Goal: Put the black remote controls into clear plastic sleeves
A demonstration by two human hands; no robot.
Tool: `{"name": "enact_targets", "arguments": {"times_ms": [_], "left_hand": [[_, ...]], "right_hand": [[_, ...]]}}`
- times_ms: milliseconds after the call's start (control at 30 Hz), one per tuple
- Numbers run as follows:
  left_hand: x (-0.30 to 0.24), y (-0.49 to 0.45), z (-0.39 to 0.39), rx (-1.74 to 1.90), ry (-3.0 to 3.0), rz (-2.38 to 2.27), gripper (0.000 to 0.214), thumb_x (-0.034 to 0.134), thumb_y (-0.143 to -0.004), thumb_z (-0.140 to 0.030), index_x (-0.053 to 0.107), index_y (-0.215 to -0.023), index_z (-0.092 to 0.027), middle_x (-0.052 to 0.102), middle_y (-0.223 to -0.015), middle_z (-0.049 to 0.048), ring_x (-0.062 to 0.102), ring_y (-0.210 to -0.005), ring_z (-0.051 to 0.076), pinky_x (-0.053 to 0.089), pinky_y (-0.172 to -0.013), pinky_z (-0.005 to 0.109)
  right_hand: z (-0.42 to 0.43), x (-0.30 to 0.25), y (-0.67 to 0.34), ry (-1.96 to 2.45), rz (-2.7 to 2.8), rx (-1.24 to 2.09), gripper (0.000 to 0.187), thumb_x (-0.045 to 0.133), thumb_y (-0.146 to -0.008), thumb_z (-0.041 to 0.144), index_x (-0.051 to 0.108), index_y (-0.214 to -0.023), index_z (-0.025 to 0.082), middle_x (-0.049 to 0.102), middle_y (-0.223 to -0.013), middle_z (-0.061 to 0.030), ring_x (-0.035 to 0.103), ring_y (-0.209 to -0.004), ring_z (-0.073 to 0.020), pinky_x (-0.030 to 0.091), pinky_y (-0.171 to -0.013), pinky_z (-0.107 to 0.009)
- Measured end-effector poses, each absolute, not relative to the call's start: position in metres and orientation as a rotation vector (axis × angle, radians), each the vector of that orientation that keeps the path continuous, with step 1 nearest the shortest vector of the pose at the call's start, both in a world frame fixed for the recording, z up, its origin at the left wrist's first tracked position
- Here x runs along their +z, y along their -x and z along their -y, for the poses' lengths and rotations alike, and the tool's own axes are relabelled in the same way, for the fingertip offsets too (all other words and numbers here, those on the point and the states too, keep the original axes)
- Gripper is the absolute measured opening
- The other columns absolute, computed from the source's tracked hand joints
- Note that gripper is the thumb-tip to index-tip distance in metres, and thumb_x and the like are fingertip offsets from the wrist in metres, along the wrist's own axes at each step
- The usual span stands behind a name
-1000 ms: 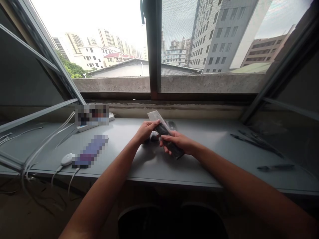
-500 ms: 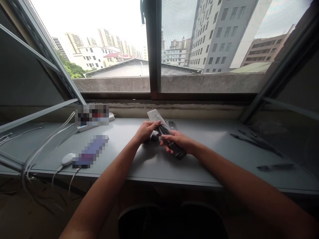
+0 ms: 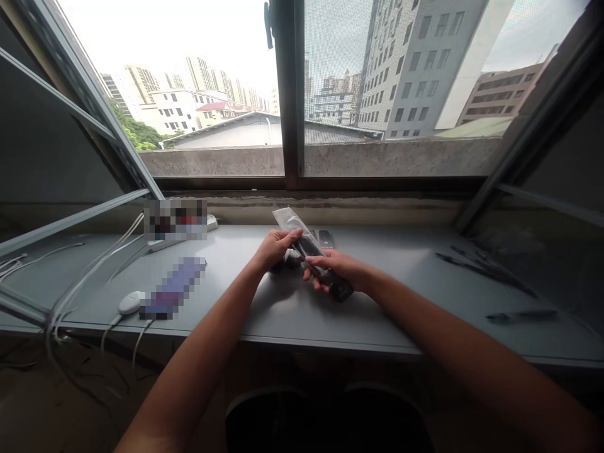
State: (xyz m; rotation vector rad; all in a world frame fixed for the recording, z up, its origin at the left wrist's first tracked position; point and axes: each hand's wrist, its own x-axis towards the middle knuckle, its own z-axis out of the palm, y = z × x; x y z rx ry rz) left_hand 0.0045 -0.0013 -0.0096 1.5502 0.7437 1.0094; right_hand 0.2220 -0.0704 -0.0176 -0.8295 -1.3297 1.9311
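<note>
In front of me I hold a black remote control (image 3: 341, 290) tilted over the table, with a clear plastic bag (image 3: 289, 220) around its upper part. My left hand (image 3: 276, 247) pinches the bag's side between thumb and fingers. Lower down, my right hand (image 3: 340, 265) is closed round the remote, its thumb lying across the front. The bag's flat end sticks out past my left hand, toward the window. Just behind my hands another dark remote control (image 3: 326, 238) lies on the table. Dark items (image 3: 282, 263) below my left hand are partly hidden, so their kind is unclear.
On the grey table (image 3: 226, 302), a power strip (image 3: 212, 222) with cables stands back left. A white round charger (image 3: 131, 303) and a blurred-out purple object (image 3: 175, 286) lie at left. Several thin dark items (image 3: 491, 270) lie at right. Metal frames flank both sides; a window is behind.
The bag's free end has shifted slightly left, and the remote's lower end has moved a little left with it. Both hands keep nearly the same hold.
</note>
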Motion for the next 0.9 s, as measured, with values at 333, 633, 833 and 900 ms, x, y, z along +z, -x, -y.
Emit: {"name": "enact_targets", "arguments": {"times_ms": [333, 633, 833, 900], "left_hand": [[-0.006, 0.013, -0.026, 1.707, -0.7, -0.922, 0.027, 0.085, -0.09, -0.038, 0.076, -0.1, -0.015, 0.076, -0.082, 0.0042, 0.073, -0.072, 0.015, 0.059, -0.065, 0.022], [-0.005, 0.012, -0.023, 1.617, -0.715, -0.918, 0.024, 0.085, -0.085, -0.027, 0.064, -0.08, -0.018, 0.059, -0.063, -0.0025, 0.051, -0.047, 0.008, 0.031, -0.04, 0.019], [-0.01, 0.0, -0.012, 1.259, -1.109, -0.778, 0.031, 0.088, -0.083, -0.041, 0.075, -0.082, -0.013, 0.072, -0.07, 0.0095, 0.055, -0.05, 0.012, 0.027, -0.038, 0.023], [-0.009, -0.002, -0.008, 1.188, -1.155, -0.769, 0.035, 0.088, -0.084, -0.044, 0.077, -0.085, -0.011, 0.076, -0.076, 0.0123, 0.057, -0.05, 0.012, 0.029, -0.038, 0.023]], "right_hand": [[0.071, 0.004, -0.233, 0.945, 1.299, 1.956, 0.028, 0.078, -0.102, 0.038, 0.072, -0.113, 0.012, 0.083, -0.092, -0.0131, 0.069, -0.052, -0.0144, 0.054, -0.037, -0.02], [0.067, 0.016, -0.246, 0.799, 1.043, 1.645, 0.025, 0.069, -0.107, 0.042, 0.072, -0.116, 0.019, 0.071, -0.149, -0.0162, 0.083, -0.077, -0.019, 0.056, -0.041, -0.02], [0.075, 0.017, -0.25, 0.834, 1.462, 1.908, 0.061, 0.068, -0.107, 0.052, 0.057, -0.159, 0.023, 0.085, -0.107, -0.0127, 0.077, -0.054, -0.0171, 0.055, -0.04, -0.021], [0.079, 0.017, -0.249, 0.842, 1.606, 1.999, 0.067, 0.071, -0.106, 0.052, 0.055, -0.163, 0.021, 0.085, -0.092, -0.0096, 0.073, -0.049, -0.0167, 0.057, -0.042, -0.022]]}}
